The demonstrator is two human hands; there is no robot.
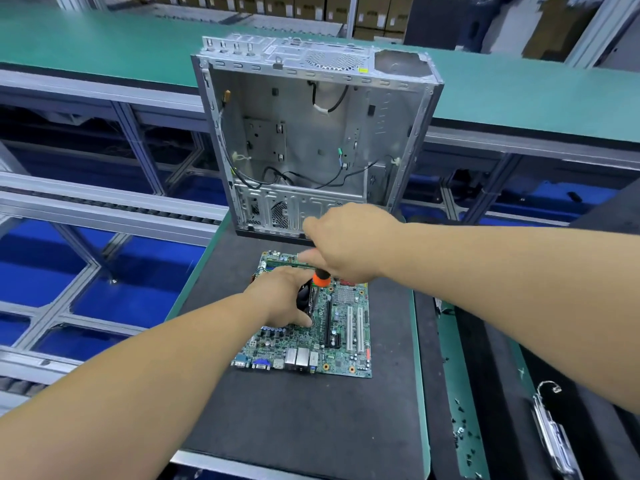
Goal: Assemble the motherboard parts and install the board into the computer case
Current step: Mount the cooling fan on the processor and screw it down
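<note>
Now one motherboard (311, 336), one case (311, 133), one screwdriver (320, 280), two hands.

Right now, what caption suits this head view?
Left hand steadies the cooler fan while right hand drives a screwdriver on the motherboard.

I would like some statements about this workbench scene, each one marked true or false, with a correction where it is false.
1. The motherboard lies flat on the dark mat. True.
2. The motherboard is already mounted inside the computer case. False: it lies on the mat in front of the open case.
3. The right hand holds a screwdriver with an orange and black handle. True.
4. The left hand hangs idle beside the mat. False: it rests on the black cooler fan on the board.
5. Loose cables lie inside the case. True.
</note>
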